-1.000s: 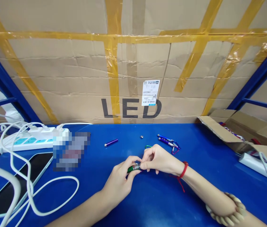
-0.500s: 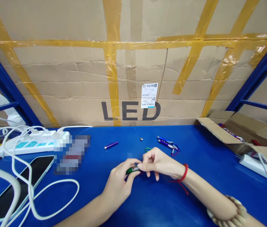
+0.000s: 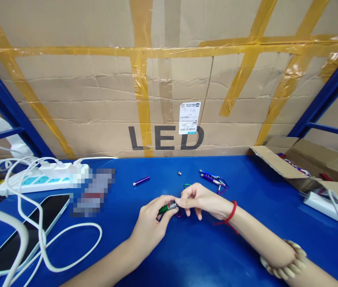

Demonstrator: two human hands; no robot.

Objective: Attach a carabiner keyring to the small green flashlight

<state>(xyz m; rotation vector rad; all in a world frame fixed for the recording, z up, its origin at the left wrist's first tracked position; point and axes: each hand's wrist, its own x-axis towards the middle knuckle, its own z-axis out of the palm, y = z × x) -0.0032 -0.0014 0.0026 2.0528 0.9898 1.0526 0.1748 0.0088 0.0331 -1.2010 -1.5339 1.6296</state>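
My left hand [image 3: 151,223] is closed around a slim green metal tube with a silvery label, which looks like a keychain laser pointer [image 3: 165,208]. Thumb and index finger of my right hand [image 3: 193,201] pinch its right end; the fingers cover that tip. A green loop [image 3: 187,185] shows behind my right hand, partly hidden. Beyond the hands lie a purple metal tube [image 3: 141,181], a tiny silver cap-like piece [image 3: 179,173], and blue and purple laser pointers [image 3: 209,176] with clips on the right.
To the left are a white power strip [image 3: 43,179], looping white cables [image 3: 67,227], a phone [image 3: 49,215] and a pixelated item [image 3: 94,193]. An open cardboard box [image 3: 276,167] and a white strip [image 3: 324,206] sit at right. A large taped carton [image 3: 97,111] stands behind the blue table [image 3: 205,255].
The view has shifted slightly. Both hands stay together on the green laser pointer, with the labelled section showing a little more between the fingers.
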